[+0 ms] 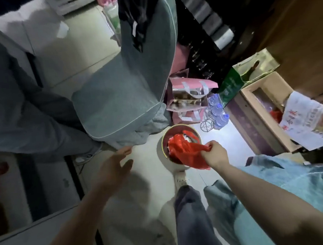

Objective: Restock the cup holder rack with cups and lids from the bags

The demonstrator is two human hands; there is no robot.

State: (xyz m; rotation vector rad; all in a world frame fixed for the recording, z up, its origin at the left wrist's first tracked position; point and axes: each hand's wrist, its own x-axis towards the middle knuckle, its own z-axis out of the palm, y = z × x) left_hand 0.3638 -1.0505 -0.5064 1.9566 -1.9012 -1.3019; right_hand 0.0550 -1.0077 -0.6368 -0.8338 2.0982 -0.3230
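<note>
A red plastic bag [185, 151] lies partly inside a round gold-rimmed tin [164, 135] on the pale floor. My right hand [215, 154] pinches the bag's right edge and holds it just above the tin. Something pale shows through the bag's opening, too small to tell what. My left hand [115, 166] hovers open to the left of the tin, fingers spread, holding nothing. No cup holder rack can be made out in the dim scene.
A grey upholstered chair [127, 82] stands behind the tin, with another person's leg [32, 116] at the left. Pink gift bags [189, 95], water bottles [218, 112], a green bag [230, 85] and an open cardboard box [252, 114] crowd the right. My own legs [194, 215] are below.
</note>
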